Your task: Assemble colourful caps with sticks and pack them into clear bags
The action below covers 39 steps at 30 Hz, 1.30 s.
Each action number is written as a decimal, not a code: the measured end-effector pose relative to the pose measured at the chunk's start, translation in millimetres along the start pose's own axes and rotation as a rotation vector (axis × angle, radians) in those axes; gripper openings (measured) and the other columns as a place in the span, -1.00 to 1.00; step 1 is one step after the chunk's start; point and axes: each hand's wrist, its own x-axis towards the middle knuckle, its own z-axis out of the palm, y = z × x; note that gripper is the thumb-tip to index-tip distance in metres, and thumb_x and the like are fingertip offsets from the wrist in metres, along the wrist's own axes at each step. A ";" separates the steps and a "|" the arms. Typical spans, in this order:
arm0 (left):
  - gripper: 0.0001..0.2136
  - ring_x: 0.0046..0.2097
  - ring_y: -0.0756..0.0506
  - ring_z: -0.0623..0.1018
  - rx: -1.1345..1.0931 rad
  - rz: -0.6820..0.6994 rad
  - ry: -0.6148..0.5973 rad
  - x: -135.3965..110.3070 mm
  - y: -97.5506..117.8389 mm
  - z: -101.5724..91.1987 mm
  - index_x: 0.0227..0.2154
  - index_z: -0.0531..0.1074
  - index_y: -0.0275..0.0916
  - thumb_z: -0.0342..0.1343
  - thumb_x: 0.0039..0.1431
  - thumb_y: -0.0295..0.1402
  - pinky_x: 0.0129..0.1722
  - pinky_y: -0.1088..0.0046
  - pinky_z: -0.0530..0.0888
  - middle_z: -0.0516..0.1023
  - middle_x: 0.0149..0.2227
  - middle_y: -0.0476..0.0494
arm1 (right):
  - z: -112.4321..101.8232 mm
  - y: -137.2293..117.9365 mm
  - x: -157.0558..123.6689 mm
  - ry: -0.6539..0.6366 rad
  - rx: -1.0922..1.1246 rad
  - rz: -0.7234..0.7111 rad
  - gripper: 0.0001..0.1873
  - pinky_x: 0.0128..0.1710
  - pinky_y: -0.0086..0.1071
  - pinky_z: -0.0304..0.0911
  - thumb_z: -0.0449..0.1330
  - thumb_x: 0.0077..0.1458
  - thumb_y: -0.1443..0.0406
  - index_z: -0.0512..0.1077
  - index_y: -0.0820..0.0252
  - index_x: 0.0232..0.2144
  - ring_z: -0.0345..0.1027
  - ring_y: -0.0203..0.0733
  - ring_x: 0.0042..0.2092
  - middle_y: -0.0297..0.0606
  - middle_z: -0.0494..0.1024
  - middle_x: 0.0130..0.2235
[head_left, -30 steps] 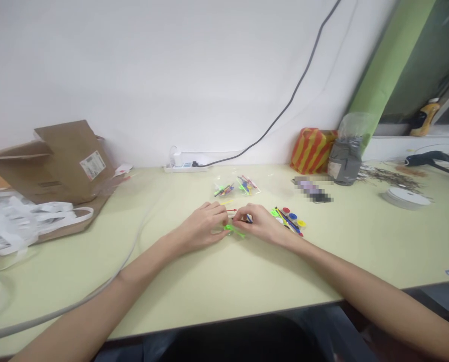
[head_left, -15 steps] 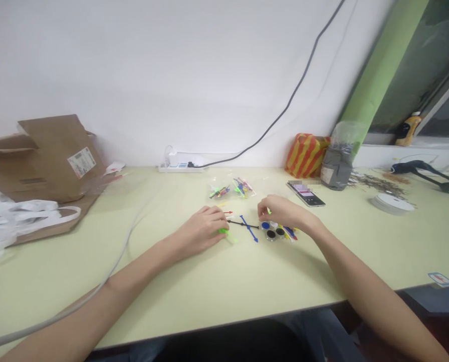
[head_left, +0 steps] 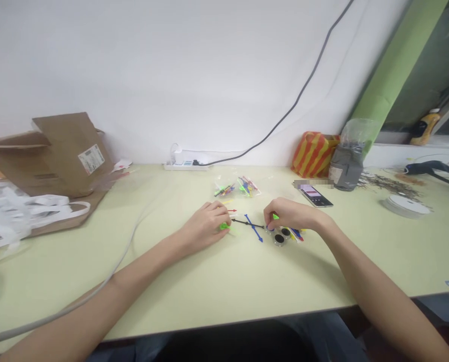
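Just beyond the right hand (head_left: 290, 213), a smartphone (head_left: 315, 196) lies.

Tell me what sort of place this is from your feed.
Probably a small assembly or packing workspace: a long pale desk, loose coloured plastic parts by both hands, small bagged sets of similar parts, and an opened cardboard carton.
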 end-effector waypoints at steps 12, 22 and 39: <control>-0.63 0.05 -0.21 0.46 -0.047 -0.023 0.049 1.2 7.0 -4.8 0.08 0.41 -0.12 0.20 0.25 -0.20 0.06 0.22 0.35 0.54 -0.05 -0.15 | 10.3 -15.1 10.6 0.510 -0.156 -0.033 -0.85 -0.17 -0.30 0.17 0.19 0.19 0.41 0.52 0.16 -0.41 0.38 -0.09 -0.15 -0.20 0.60 -0.30; -0.74 -0.05 -0.19 0.45 -0.034 -0.103 0.126 2.2 5.1 -2.5 -0.07 0.45 -0.17 0.12 0.31 -0.14 -0.06 0.24 0.37 0.55 -0.19 -0.12 | 60.7 -53.1 31.1 0.717 0.419 -0.276 -0.93 -0.28 -0.36 0.23 0.29 0.18 0.29 0.55 0.15 -0.35 0.41 -0.22 -0.28 -0.30 0.64 -0.30; -0.84 -0.11 -0.15 0.46 -0.032 -0.087 0.161 3.5 6.4 -1.0 -0.38 0.47 -0.19 0.09 0.32 -0.30 -0.13 0.27 0.37 0.56 -0.36 -0.07 | 17.6 -11.2 18.3 0.131 -0.059 -0.213 -0.88 -0.24 -0.39 0.23 0.22 0.12 0.42 0.56 0.18 -0.39 0.42 -0.20 -0.27 -0.25 0.60 -0.27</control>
